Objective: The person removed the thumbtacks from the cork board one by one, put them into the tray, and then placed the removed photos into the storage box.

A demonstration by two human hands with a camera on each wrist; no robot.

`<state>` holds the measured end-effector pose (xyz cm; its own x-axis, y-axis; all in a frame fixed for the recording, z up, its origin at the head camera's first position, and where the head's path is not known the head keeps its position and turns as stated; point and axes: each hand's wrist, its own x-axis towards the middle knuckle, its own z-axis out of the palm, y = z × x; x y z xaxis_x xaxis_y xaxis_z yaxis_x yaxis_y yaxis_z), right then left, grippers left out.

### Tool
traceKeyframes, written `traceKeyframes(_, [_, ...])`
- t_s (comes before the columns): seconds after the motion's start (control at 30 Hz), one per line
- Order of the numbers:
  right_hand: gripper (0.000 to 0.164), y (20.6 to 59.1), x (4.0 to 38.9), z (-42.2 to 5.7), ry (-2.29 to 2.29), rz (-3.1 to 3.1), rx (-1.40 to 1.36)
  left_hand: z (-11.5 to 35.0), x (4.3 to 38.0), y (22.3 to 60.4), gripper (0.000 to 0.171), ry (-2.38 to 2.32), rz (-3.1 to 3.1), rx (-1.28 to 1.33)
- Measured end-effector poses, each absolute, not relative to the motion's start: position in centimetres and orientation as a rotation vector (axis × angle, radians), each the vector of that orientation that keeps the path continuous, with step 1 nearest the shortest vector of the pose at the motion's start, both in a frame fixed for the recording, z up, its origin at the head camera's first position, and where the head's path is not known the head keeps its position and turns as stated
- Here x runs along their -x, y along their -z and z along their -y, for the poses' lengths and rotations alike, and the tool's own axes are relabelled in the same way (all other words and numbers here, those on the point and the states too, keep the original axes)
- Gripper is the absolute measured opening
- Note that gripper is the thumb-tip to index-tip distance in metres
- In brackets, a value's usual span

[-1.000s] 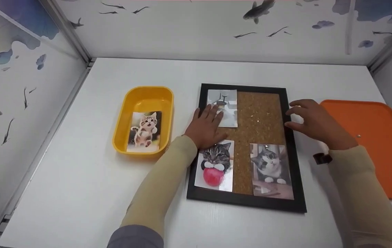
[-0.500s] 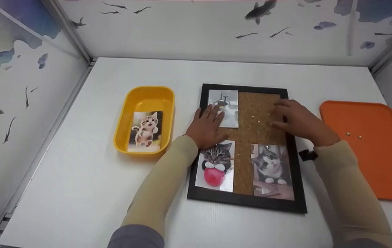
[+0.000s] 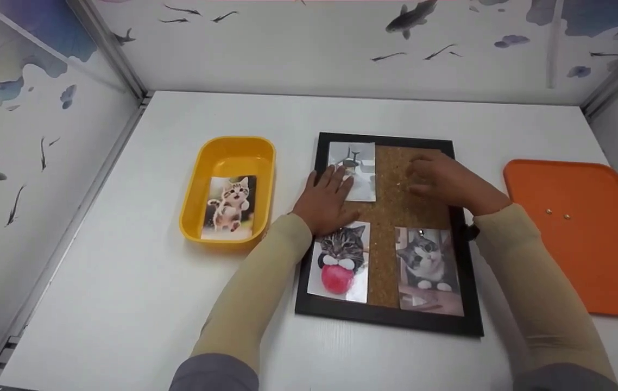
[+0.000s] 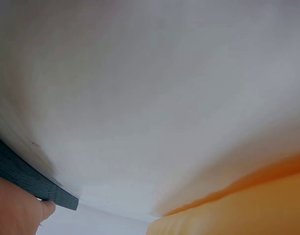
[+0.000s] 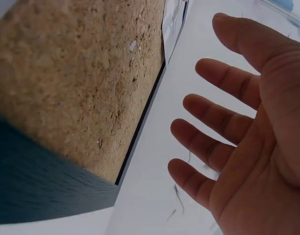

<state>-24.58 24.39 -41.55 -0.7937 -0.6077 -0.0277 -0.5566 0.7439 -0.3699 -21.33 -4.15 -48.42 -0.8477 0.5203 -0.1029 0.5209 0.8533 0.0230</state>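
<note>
My left hand (image 3: 325, 202) lies spread over the left side of a black-framed corkboard (image 3: 382, 247), its fingers on the lower part of a pale photo (image 3: 363, 176). Just below it is a photo of a cat with a red ball (image 3: 338, 277). Over the bare upper right of the cork is my right hand (image 3: 450, 182); the right wrist view shows its fingers (image 5: 213, 115) loosely bent and apart, holding nothing. A grey-and-white cat photo (image 3: 428, 271), with a small shiny pin (image 3: 421, 232) at its top, sits at the lower right.
To the left stands a yellow bin (image 3: 189, 217) containing a kitten photo (image 3: 230, 206). An orange tray (image 3: 602, 260) is on the right, with two small shiny pins (image 3: 567, 216) on it. White patterned walls (image 3: 314, 54) enclose the back and sides of the table.
My right hand has moved left, from beside the frame's right edge to over the cork. Both pins on the tray now show beside the sleeve. My left hand has stayed put.
</note>
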Motion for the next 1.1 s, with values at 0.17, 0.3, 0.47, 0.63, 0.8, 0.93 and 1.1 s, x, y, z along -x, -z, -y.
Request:
traceKeyframes(0.17, [0.03,41.7,25.7,-24.1,0.51,-2.764,0.837,4.1,21.4,48.5,0.082,-0.003,-2.922,-0.831])
traceKeyframes(0.3, [0.032,41.9,26.4,-23.8,0.514,-2.747,0.817,4.0,21.6,48.6,0.083,-0.004,-2.928,-0.838])
traceKeyframes(0.47, [0.029,42.2,27.1,-23.1,0.516,-2.761,0.87,4.0,21.6,48.5,0.082,0.012,-2.938,-0.834])
traceKeyframes(0.63, [0.03,42.6,27.3,-22.0,0.561,-2.76,0.777,4.0,21.3,48.5,0.081,0.023,-2.919,-0.824])
traceKeyframes(0.8, [0.036,42.5,27.2,-20.9,0.617,-2.736,0.617,4.0,21.3,48.4,0.081,0.051,-2.918,-0.814])
traceKeyframes(0.93, [0.043,42.5,27.7,-20.2,0.635,-2.72,0.54,4.1,21.3,48.3,0.081,0.052,-2.917,-0.811])
traceKeyframes(1.1, [0.051,42.6,28.4,-19.6,0.677,-2.678,0.41,4.1,21.3,48.3,0.082,0.031,-2.92,-0.807])
